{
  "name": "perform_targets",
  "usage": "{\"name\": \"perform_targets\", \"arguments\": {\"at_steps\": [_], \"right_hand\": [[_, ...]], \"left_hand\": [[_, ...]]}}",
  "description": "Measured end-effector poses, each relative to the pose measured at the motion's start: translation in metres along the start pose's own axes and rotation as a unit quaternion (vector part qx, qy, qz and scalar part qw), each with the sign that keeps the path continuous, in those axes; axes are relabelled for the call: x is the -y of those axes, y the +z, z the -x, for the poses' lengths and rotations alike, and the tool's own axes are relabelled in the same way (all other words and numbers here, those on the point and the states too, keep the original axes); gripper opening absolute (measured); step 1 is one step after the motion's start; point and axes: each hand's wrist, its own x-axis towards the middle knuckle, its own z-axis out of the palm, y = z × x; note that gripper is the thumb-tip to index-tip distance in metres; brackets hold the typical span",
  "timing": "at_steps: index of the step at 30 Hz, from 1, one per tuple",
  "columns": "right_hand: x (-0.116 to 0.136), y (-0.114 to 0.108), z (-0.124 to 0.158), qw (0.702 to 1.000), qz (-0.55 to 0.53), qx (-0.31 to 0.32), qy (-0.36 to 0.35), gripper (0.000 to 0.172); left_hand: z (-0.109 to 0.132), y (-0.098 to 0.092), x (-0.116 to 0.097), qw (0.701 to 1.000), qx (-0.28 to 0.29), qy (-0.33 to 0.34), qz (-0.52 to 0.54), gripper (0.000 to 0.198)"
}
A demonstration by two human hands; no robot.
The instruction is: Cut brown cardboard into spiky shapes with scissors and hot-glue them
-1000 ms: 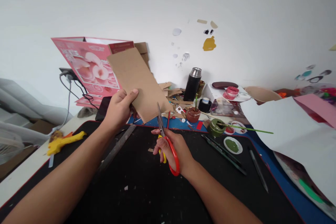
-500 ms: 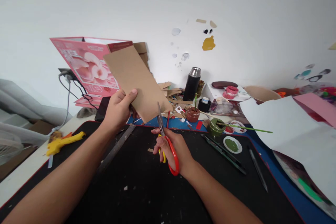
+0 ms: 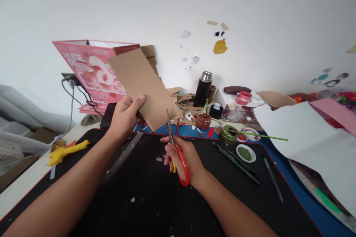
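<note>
Holding one brown cardboard sheet (image 3: 146, 85), tilted, raised before a pink carton (image 3: 93, 68): left hand (image 3: 126, 114), thumb uppermost. Grasping one pair of scissors (image 3: 170, 135) (handles red and yellow): right hand (image 3: 190, 159), blades at the sheet's lower edge.

L hand (image 3: 124, 114) up, R hand (image 3: 191, 159) lower

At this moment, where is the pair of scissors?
In the head view, the scissors are just below the picture's middle, in the right hand, their blades at the lower edge of the cardboard.
</note>
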Motion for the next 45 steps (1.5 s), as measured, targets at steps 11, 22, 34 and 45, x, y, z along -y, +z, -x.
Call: {"name": "perform_targets", "arguments": {"at_steps": [11,22,34,45], "right_hand": [[-0.001,-0.001,0.000,0.999,0.027,-0.016,0.004,0.061],[-0.005,0.001,0.000,0.998,0.039,-0.031,0.024,0.063],[-0.004,0.004,0.002,0.996,0.064,-0.054,0.038,0.052],[-0.001,0.000,-0.001,0.998,0.044,-0.008,0.050,0.051]], "left_hand": [[0.001,0.003,0.001,1.000,-0.004,-0.016,-0.011,0.035],[0.001,0.006,0.006,0.999,-0.022,-0.045,0.015,0.034],[0.001,0.008,0.010,0.998,-0.025,-0.041,0.028,0.029],[0.001,0.005,0.011,0.999,-0.024,-0.041,0.013,0.034]]}}
